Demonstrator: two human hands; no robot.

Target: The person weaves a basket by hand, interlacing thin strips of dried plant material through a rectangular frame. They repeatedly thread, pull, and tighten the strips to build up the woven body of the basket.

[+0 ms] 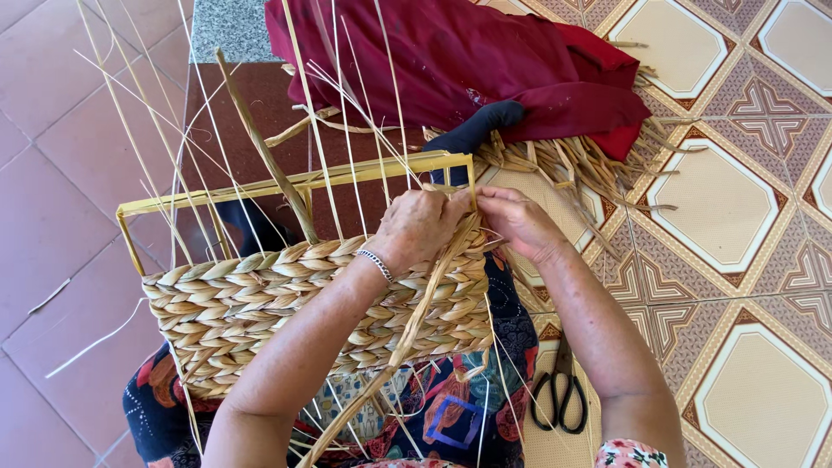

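A half-woven straw basket (260,303) rests on my lap, built on a yellow metal frame (295,182) with thin upright reeds (338,113) rising from it. My left hand (420,227), a silver bracelet at its wrist, is closed on a thick twisted straw strand (416,321) at the basket's upper right corner. My right hand (516,221) pinches the weave at the same corner, beside the frame's post. The strand trails down across my forearm toward my lap.
Black-handled scissors (559,390) lie on the patterned tile floor by my right elbow. A dark red cloth (485,61) covers a pile of loose straw (572,160) ahead. A low red-brown ledge (260,104) lies beyond the basket.
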